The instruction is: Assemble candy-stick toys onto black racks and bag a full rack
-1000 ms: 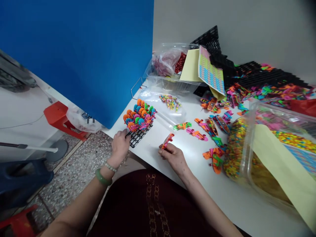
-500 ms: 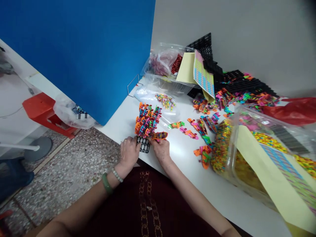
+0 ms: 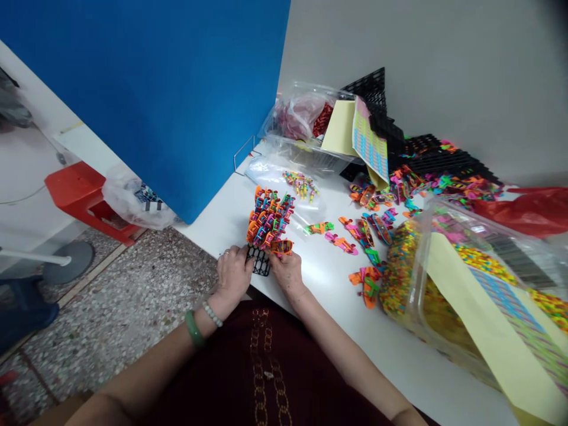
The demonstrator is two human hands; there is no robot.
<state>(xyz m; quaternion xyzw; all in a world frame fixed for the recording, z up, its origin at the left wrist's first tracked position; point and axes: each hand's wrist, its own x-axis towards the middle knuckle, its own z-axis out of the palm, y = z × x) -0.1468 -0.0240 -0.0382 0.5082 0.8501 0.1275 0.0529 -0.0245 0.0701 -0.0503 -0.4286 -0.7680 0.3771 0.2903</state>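
Note:
At the near edge of the white table my left hand grips the near end of a black plastic grid, which is tilted up toward me. Several small coloured toy skateboards stand packed in the grid. My right hand pinches one more toy skateboard, orange with a patterned deck, and holds it against the row nearest to me. A green bangle and a bead bracelet sit on my left wrist.
Loose toy skateboards lie across the table. A clear bag of small coloured parts with yellow sticker sheets fills the right. Black grids, a clear tray with bags and a blue partition stand behind. A red stool is on the floor.
My right hand carried the skateboard left to the grid. My left hand tipped the grid up toward me. The view shifted slightly.

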